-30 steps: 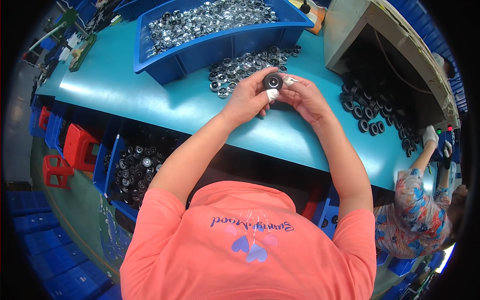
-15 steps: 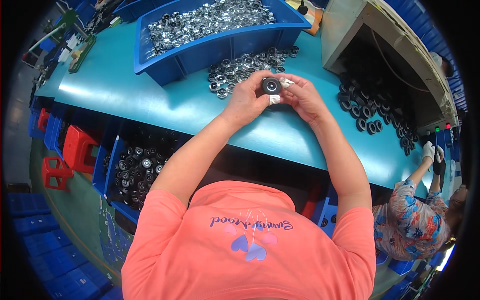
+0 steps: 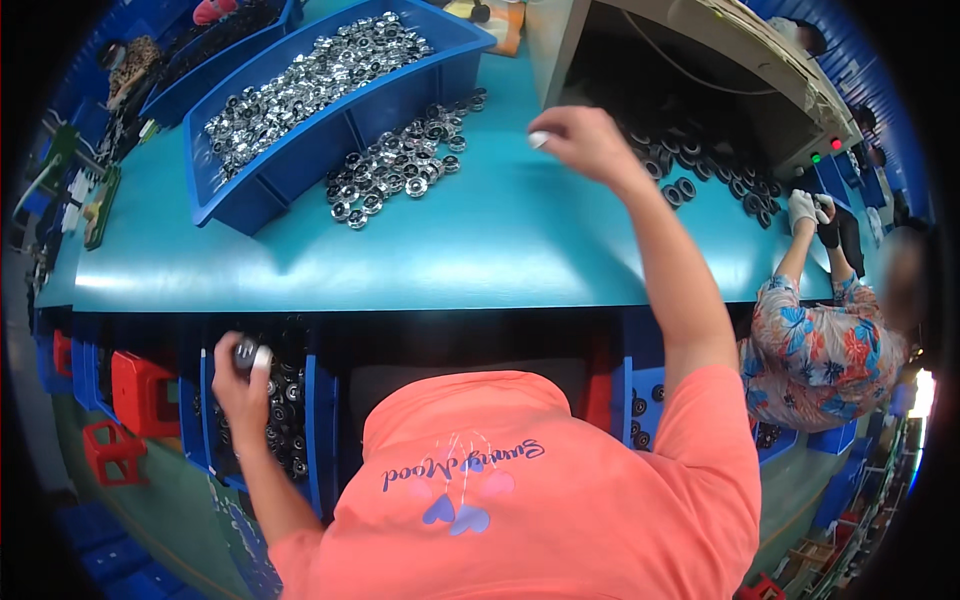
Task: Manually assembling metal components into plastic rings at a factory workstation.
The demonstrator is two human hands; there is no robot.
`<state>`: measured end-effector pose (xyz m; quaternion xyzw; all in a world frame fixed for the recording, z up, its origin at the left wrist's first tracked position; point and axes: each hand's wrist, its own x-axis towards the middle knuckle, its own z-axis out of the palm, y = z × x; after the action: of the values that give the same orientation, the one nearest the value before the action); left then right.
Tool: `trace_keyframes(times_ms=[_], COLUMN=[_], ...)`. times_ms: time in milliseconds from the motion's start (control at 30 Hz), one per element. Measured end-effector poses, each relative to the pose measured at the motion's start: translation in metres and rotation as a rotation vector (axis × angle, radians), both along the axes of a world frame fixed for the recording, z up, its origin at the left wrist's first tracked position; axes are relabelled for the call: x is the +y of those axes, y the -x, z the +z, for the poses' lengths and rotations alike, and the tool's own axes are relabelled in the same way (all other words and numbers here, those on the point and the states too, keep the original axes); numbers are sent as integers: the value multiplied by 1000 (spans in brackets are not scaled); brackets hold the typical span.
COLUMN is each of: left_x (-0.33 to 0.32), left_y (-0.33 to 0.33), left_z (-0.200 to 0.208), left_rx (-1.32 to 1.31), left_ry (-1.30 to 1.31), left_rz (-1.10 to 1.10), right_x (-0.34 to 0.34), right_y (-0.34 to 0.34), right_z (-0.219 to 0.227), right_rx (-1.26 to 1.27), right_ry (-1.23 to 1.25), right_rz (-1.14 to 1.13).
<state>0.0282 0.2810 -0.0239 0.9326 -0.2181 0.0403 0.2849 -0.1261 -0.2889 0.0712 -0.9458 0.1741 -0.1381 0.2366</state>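
Observation:
At the lower left, my left hand (image 3: 240,395) grips a small black wheel (image 3: 246,352) between thumb and fingers, one tip wrapped in white. It hovers over a blue bin (image 3: 313,425) below the table edge, in which many similar black wheels (image 3: 288,415) lie. My right hand (image 3: 588,142) is raised above the table between the clear hubs and the black tyres. Its fingers are curled together, with a white wrap on one fingertip; whatever they hold, if anything, is hidden. Shiny clear hubs (image 3: 405,170) lie in a loose heap, and black rubber tyres (image 3: 685,188) are spread farther right.
A large blue tub (image 3: 300,150) full of clear hubs stands on the teal table (image 3: 420,270). Behind the tyres is a beige machine housing (image 3: 735,45) with a dark opening. A co-worker in a floral shirt (image 3: 825,340) works at the right. Red stools (image 3: 145,395) stand at the left.
My hands have parted. The left took the wheel down and left to the bin under the table; the right moved off it, staying above the table. The view has turned rightward.

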Motion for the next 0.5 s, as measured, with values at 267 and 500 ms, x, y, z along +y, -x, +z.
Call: trace_keyframes(times_ms=[267,500], left_x=[81,-154], left_y=[16,29], left_z=[19,93], left_rx=[85,12], left_ry=[-213,328], left_rz=[101,-577], right_x=[-82,-69], right_y=[7,-5], right_z=[-26,-31], right_rx=[217,73], right_ry=[506,561], right_rz=[-448,-341])
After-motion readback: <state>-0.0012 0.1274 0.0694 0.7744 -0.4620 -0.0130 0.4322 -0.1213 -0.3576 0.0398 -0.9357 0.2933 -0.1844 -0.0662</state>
